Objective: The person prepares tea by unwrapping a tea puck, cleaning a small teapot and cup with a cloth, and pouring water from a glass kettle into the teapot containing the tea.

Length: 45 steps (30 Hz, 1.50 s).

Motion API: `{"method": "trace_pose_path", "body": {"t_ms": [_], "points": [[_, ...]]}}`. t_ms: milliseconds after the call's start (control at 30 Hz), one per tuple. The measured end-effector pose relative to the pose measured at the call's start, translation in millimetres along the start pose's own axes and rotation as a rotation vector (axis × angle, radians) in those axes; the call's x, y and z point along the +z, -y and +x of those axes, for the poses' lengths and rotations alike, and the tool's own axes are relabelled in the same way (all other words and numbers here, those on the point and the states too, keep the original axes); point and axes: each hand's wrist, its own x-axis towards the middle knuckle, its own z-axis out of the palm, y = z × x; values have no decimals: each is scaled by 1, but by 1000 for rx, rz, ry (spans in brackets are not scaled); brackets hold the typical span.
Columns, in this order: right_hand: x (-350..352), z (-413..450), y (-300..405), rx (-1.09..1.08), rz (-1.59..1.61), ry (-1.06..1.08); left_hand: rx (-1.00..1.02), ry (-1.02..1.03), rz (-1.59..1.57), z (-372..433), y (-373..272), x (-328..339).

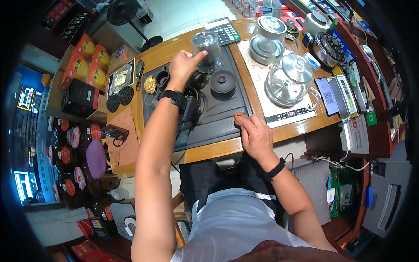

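Observation:
My left hand (185, 65) is closed round the handle side of a lidded glass pitcher (209, 54) at the back of the dark tea tray (216, 114). Just right of the pitcher sits a dark lidded clay bowl (223, 82). My right hand (255, 132) rests at the tray's front right corner, its fingers on a small reddish-brown thing (240, 118), perhaps a cloth or a clay figure. Under my left wrist are a dark cup (162, 80), a golden figurine (150, 84) and other dark tea ware, partly hidden by my arm.
Two glass kettles (288, 80) (268, 36) stand on a white electric base (278, 114) at the right. A calculator (223, 31) lies behind the tray. Phone (327, 95), tins and boxes fill the right side. At left are two round dark coasters (126, 95) and an orange cloth (122, 140).

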Motion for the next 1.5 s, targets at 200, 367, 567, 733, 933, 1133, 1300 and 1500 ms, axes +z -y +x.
{"method": "trace_pose_path", "body": {"t_ms": [200, 367, 567, 733, 933, 1133, 1300, 1500], "points": [[3, 2, 0, -1, -21, -22, -27, 18, 0, -2, 7, 3], [3, 3, -1, -32, -31, -36, -27, 41, -54, -4, 20, 4], [5, 1, -6, -39, -89, -35, 12, 55, -108, -11, 22, 0], [4, 6, -1, -57, -92, -35, 87, -211, -143, -44, 6, -18], [-1, 7, 1, -41, -109, -41, 588, -190, -567, -153, -46, -77], [4, 7, -2, -44, -110, -37, 1049, -132, -321, -244, -62, -167], [1, 4, -2, -50, -110, -33, 1138, -228, -353, -293, -87, -189], [1, 3, -6, -28, -132, -16, 698, 99, -20, -325, -92, -228]]}}
